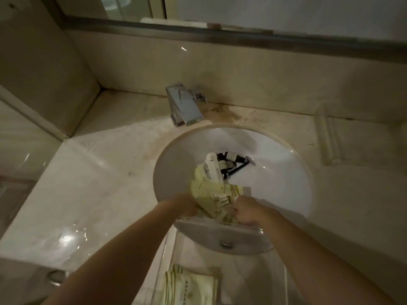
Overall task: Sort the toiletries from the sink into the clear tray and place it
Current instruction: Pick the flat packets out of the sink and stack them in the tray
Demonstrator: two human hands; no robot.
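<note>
A white round sink (275, 155) holds a heap of toiletries: pale yellow packets (211, 192), a white tube (213, 167), small dark bottles (231, 159) and a black razor (241, 166). My left hand (186, 205) and my right hand (245, 209) both grip yellow packets at the sink's near side. The clear tray (176, 245) lies across the sink's near rim, below my hands. One yellow packet (189, 287) lies flat in the tray's near end.
A chrome faucet (185, 105) stands behind the sink. Beige marble counter (88, 183) spreads to the left. A clear rolled object (328, 137) lies on the counter at the right. A mirror frame (198, 34) runs along the back wall.
</note>
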